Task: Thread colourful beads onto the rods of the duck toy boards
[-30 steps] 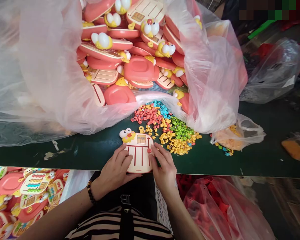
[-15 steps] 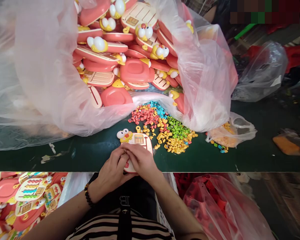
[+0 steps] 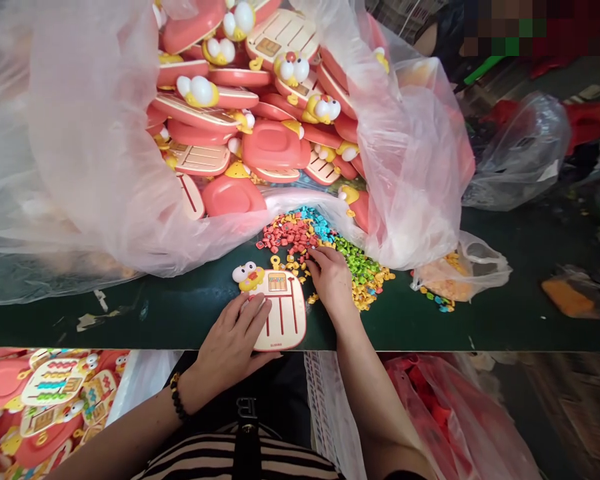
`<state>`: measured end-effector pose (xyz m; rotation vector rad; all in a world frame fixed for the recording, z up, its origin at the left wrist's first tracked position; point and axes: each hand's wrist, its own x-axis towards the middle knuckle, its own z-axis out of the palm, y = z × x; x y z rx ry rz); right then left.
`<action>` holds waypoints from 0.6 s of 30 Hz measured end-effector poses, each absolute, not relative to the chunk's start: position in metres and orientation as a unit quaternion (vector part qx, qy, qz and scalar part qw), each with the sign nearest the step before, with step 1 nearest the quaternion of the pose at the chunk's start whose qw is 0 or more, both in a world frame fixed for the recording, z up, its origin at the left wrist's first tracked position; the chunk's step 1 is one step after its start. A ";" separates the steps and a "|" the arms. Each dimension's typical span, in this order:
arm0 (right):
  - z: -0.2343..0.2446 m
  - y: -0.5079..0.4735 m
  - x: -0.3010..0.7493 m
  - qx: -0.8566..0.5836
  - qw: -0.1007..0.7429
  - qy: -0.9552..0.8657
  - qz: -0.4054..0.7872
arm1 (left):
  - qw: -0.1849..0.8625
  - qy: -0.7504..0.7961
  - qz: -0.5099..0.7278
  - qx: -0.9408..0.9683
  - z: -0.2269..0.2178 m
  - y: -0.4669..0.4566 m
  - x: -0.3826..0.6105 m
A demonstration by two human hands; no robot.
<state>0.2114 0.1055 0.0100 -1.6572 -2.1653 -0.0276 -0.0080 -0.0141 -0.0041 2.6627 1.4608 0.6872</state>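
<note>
A cream toy board (image 3: 281, 310) with red slots and a yellow bird head lies on the dark green table (image 3: 180, 313) near its front edge. My left hand (image 3: 233, 343) rests on the board's left side with its fingers laid flat across it. My right hand (image 3: 331, 277) reaches into the pile of small coloured beads (image 3: 325, 250) just beyond the board. Its fingers are curled down among the yellow and red beads; what they pinch is hidden.
A big clear plastic bag (image 3: 105, 133) full of red and cream bird boards (image 3: 260, 113) fills the table's back. A small bag of beads (image 3: 455, 273) lies at the right. Finished boards (image 3: 40, 400) fill a bin at lower left. A red-filled bag (image 3: 445, 420) sits at lower right.
My right hand has left the board, where both hands were together, and moved forward and right into the bead pile. My left hand has stayed on the board.
</note>
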 end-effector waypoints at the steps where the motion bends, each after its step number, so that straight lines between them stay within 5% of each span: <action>1: 0.009 0.105 0.211 -0.593 0.209 -0.778 -0.012 | 0.011 0.466 0.227 0.855 -0.005 -0.014 -0.008; 12: 0.026 0.083 0.200 -0.542 0.361 -0.757 0.046 | 0.005 0.416 0.293 0.861 -0.003 -0.014 -0.013; 18: 0.014 0.060 0.185 -0.487 0.289 -0.824 0.002 | 0.011 0.444 0.298 0.845 -0.003 -0.015 -0.013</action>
